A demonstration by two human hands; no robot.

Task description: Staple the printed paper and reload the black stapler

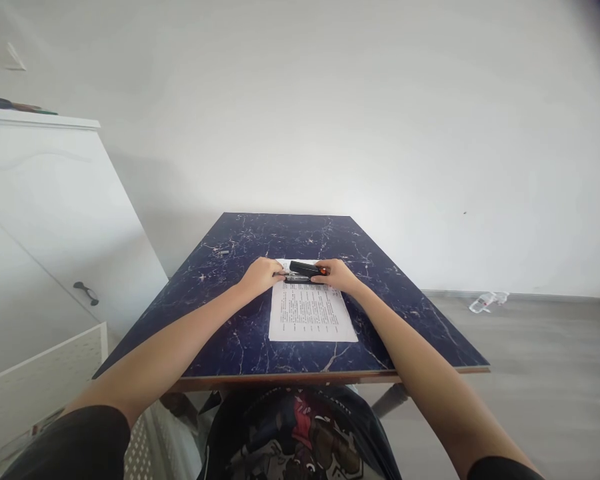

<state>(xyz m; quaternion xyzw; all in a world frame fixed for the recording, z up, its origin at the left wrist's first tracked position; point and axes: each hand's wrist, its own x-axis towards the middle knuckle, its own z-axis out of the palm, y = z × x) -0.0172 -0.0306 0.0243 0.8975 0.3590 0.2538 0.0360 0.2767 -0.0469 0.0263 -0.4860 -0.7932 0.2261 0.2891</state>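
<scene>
A black stapler (304,269) with an orange part at its right end lies across a printed sheet of paper (310,320). Its top arm is tilted up from the base, so the metal channel shows between them. My right hand (334,275) is closed around the stapler's right end. At the other end, the fingers of my left hand (265,272) are pinched together by the channel, on a small thin piece too small to name. To the left on the table lies a small grey strip (224,253).
The dark blue marbled table (280,233) has its front edge close to my body. A white cabinet (40,200) with a dark handle stands at the left. A clear plastic bottle (481,303) lies on the floor at the right, by the wall.
</scene>
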